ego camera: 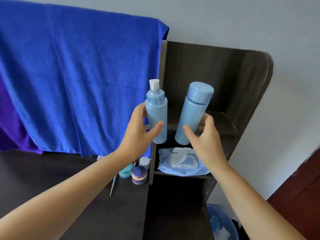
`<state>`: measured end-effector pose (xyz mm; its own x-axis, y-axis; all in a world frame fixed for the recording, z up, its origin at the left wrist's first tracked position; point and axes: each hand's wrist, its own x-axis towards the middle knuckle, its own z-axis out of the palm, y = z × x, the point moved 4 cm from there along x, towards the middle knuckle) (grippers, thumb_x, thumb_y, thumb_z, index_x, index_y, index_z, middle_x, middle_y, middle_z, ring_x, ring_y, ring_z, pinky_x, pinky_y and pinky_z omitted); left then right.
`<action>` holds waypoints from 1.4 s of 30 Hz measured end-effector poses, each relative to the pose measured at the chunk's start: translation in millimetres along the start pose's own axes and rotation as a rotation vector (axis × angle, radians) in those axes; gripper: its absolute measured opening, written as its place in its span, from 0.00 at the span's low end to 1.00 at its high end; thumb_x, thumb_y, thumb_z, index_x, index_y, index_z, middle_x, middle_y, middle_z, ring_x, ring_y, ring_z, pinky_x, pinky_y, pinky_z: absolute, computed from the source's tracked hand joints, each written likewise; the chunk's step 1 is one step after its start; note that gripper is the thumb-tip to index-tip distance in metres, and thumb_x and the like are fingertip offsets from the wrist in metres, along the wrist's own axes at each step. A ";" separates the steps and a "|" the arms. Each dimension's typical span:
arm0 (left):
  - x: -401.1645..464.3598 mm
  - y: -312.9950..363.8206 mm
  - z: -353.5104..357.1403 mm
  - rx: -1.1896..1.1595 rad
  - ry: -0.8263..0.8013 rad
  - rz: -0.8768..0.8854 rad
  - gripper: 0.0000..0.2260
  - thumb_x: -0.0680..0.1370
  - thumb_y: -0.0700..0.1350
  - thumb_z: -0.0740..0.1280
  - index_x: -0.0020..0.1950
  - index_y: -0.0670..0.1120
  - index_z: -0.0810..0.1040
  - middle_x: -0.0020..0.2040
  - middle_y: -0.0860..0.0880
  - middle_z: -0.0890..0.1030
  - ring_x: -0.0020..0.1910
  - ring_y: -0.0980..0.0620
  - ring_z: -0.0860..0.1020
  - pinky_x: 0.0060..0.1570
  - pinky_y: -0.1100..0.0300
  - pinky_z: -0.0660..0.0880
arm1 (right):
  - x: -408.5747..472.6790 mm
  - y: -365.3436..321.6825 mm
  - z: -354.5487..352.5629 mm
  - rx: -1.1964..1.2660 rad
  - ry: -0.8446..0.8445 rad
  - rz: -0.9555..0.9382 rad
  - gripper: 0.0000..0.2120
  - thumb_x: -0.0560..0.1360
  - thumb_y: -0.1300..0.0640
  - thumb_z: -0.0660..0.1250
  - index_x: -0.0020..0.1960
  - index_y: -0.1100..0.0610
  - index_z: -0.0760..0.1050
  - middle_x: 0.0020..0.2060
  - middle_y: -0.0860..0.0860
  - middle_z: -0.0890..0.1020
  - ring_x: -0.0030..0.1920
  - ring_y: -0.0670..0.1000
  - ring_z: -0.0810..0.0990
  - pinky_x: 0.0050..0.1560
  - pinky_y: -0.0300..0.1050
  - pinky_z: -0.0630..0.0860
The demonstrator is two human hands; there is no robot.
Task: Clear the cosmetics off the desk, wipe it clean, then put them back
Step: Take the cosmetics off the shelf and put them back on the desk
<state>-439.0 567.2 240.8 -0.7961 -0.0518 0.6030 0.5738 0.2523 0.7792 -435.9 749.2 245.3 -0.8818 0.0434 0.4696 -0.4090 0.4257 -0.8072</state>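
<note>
Blue pump bottle [156, 118] gripped by left hand [138, 130] | capped bottle [192, 115] gripped by right hand [206, 135] | labels unreadable

Jars [139, 174] sit on the desk [52, 179] left of the shelf unit [242, 94], a wipes pack [181, 162] in its middle compartment.

Head-worn view, facing forward and down, close over desk [52, 179] and shelf [225, 118]
</note>
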 end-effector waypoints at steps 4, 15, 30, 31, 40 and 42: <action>-17.4 -52.7 -77.1 0.105 0.065 -0.146 0.19 0.74 0.38 0.68 0.59 0.53 0.65 0.58 0.46 0.74 0.59 0.53 0.71 0.50 0.65 0.76 | -16.3 3.1 70.9 0.024 -0.107 0.047 0.24 0.71 0.55 0.71 0.63 0.54 0.65 0.58 0.50 0.77 0.56 0.47 0.77 0.55 0.46 0.78; -42.2 -252.8 -206.6 0.183 -0.093 -0.535 0.21 0.71 0.46 0.69 0.60 0.56 0.65 0.58 0.53 0.71 0.58 0.54 0.74 0.55 0.54 0.75 | -30.9 80.0 321.3 -0.035 -0.228 0.380 0.21 0.67 0.59 0.73 0.50 0.46 0.65 0.45 0.49 0.77 0.49 0.52 0.78 0.52 0.49 0.77; -57.0 -348.8 -202.6 0.137 -0.221 -0.590 0.20 0.73 0.44 0.68 0.62 0.51 0.65 0.56 0.55 0.69 0.53 0.66 0.70 0.53 0.61 0.69 | -42.8 144.4 408.4 -0.228 -0.153 0.518 0.21 0.68 0.59 0.71 0.58 0.61 0.68 0.51 0.58 0.77 0.52 0.57 0.78 0.54 0.54 0.77; -57.1 -349.6 -201.6 0.136 -0.231 -0.589 0.21 0.73 0.44 0.68 0.63 0.50 0.65 0.56 0.55 0.69 0.53 0.64 0.71 0.53 0.61 0.69 | -42.3 143.5 408.2 -0.252 -0.159 0.501 0.21 0.69 0.59 0.71 0.58 0.62 0.68 0.51 0.59 0.77 0.51 0.57 0.78 0.53 0.52 0.76; -56.3 -339.0 -211.9 0.236 -0.320 -0.572 0.39 0.71 0.47 0.71 0.74 0.54 0.49 0.69 0.50 0.63 0.69 0.54 0.62 0.62 0.59 0.64 | -39.0 126.1 392.2 -0.262 -0.246 0.482 0.41 0.68 0.52 0.72 0.73 0.56 0.53 0.64 0.56 0.72 0.62 0.55 0.72 0.63 0.49 0.72; -51.0 -323.1 -221.2 0.296 -0.305 -0.504 0.40 0.72 0.49 0.70 0.74 0.54 0.47 0.70 0.50 0.62 0.70 0.54 0.61 0.61 0.59 0.65 | -35.1 109.6 373.3 -0.314 -0.243 0.439 0.41 0.71 0.51 0.71 0.75 0.57 0.50 0.67 0.56 0.68 0.66 0.53 0.69 0.63 0.42 0.67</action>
<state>-541.2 274.6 -3.9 -0.9972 0.0324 0.0673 0.0742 0.5259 0.8473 -537.5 456.9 6.9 -0.9965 0.0835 -0.0102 0.0632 0.6637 -0.7453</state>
